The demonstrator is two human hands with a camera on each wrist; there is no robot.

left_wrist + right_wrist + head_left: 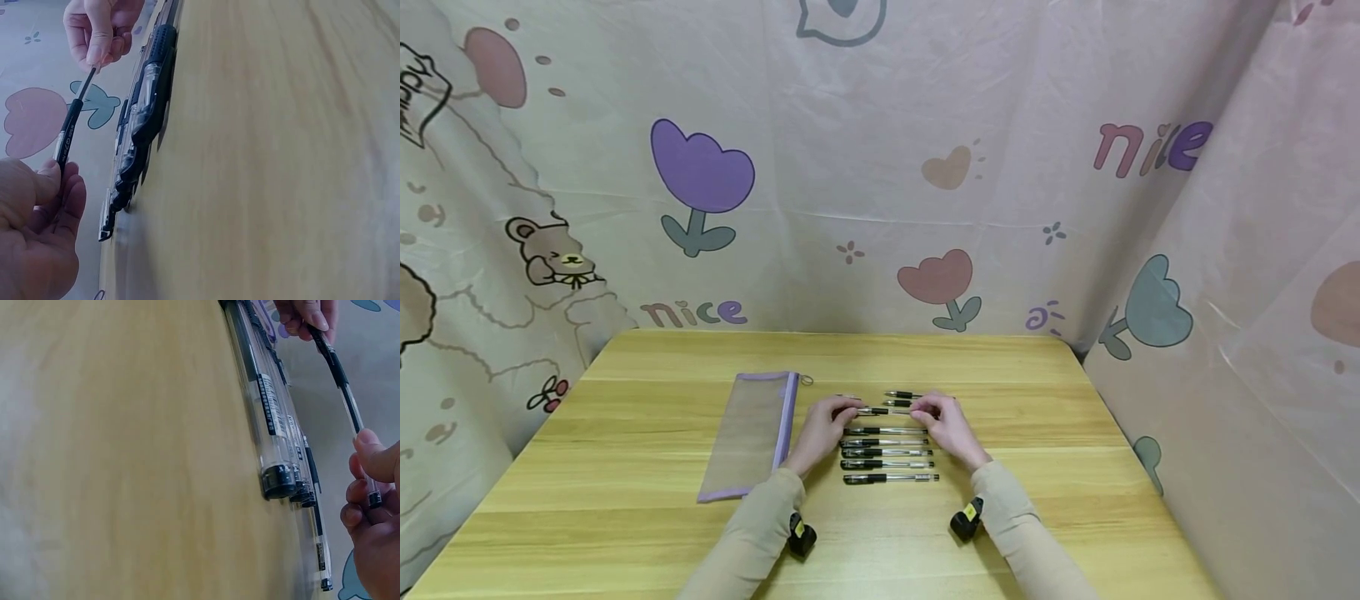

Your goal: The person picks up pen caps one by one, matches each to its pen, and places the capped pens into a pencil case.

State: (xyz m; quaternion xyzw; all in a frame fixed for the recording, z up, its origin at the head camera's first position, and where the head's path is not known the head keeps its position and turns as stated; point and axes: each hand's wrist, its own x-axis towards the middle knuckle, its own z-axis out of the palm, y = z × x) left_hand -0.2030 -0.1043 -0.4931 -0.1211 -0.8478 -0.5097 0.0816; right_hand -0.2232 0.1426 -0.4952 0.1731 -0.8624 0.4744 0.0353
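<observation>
Pen point(880, 411) held just above the counter point(1075, 467) — left hand point(822, 432) and right hand point(946, 425) each pinch an end. If either grip slackens, it could drop onto the pen row point(887, 454) below and scatter it.

Even, soft, bright light; faint shadows under sleeves on the bench point(625, 500). Head view bows at the edges. Wrist views: near bench surface blurred, pens point(269, 419) fairly sharp, mild sheen on wood.

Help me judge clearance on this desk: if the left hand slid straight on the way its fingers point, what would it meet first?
Likely the right hand: the left hand points along the pen both pinch. Depth is unclear.
</observation>
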